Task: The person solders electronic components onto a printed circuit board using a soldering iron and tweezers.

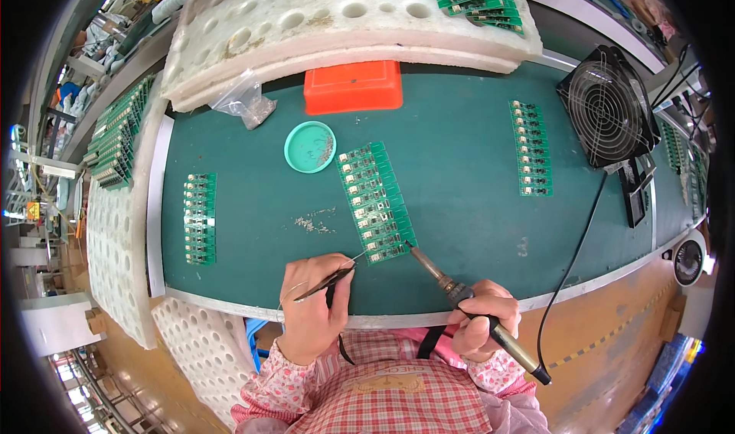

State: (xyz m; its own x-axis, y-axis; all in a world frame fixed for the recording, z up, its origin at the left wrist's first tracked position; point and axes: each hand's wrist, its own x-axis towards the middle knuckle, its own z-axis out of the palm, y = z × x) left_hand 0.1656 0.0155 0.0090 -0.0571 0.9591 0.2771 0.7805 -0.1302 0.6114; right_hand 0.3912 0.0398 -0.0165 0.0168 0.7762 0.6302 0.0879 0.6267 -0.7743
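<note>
My right hand (484, 321) grips a soldering iron (452, 287), its tip at the lower right edge of a green circuit board panel (375, 204). The panel lies slightly tilted in the middle of the mat and carries a column of white parts. My left hand (315, 304) is closed round dark tweezers (329, 281), whose thin point reaches the panel's lower left corner. A fine wire loops beside the left fingers; where it leads is hard to make out. Left of the panel lies a small scatter of tiny metal parts (310, 223).
A round teal dish (309, 147) holds small parts near a red bin (352, 86) and a plastic bag (249, 105). More board panels lie at left (200, 220) and right (531, 149). A black fan (609, 109) stands far right; a white foam block (337, 21) spans the back.
</note>
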